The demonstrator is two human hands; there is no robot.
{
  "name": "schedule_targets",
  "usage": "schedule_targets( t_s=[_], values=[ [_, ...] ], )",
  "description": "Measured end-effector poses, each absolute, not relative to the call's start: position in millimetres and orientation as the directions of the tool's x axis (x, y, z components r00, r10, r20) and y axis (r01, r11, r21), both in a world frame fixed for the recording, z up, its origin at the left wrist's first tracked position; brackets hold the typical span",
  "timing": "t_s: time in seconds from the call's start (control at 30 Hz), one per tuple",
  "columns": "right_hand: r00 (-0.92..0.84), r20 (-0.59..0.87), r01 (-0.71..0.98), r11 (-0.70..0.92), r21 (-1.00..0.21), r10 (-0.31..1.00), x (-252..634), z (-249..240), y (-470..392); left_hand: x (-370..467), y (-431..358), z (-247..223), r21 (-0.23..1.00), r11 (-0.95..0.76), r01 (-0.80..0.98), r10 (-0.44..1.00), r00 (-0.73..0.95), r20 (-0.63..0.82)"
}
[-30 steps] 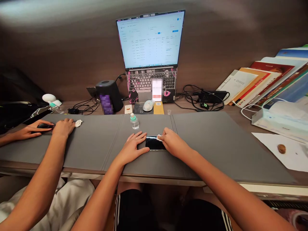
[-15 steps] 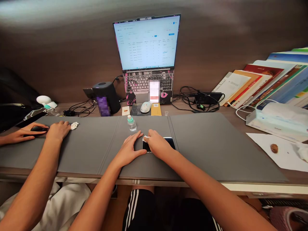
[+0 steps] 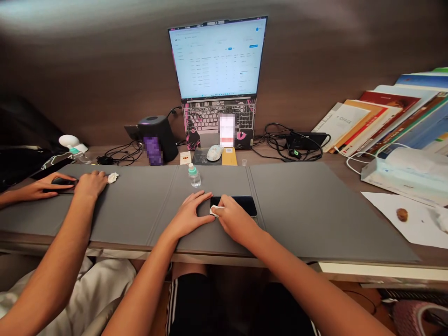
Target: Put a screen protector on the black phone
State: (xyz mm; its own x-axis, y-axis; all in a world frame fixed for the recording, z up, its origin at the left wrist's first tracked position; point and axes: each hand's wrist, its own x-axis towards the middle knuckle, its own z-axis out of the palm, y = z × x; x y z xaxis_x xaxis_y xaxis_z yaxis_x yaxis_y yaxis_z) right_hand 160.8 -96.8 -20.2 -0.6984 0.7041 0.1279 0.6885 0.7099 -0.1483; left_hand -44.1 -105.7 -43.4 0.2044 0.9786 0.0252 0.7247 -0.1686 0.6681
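A dark-screened phone (image 3: 245, 203) lies flat on the grey desk mat (image 3: 301, 210). My right hand (image 3: 233, 215) is closed on a small white tissue (image 3: 214, 210), pressed against the left part of the phone's screen. The hand covers part of the screen. My left hand (image 3: 191, 214) rests on the mat at the phone's left end, fingers apart, its thumb at the phone's near left corner. Behind my left hand stands a small clear bottle (image 3: 194, 178) with a teal and white top.
Behind the mat are an open laptop (image 3: 219, 60), a white mouse (image 3: 214, 153), a black box-shaped device (image 3: 168, 135) and cables. Leaning books (image 3: 378, 116) and a tissue pack (image 3: 402, 175) are at right. Another person's hands (image 3: 91, 183) are at left, near crumpled tissue (image 3: 113, 178).
My right hand and the tissue have moved toward the near edge of the phone, uncovering more of its far edge. The camera view has shifted slightly.
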Motion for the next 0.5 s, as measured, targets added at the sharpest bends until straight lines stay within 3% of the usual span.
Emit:
schedule_targets(
  t_s=[0.5],
  values=[
    [-0.642,0.043,0.761,0.644,-0.079,0.765,139,-16,-68,-44,-104,-43,0.670,-0.181,0.720,0.978,0.205,0.044]
  ],
)
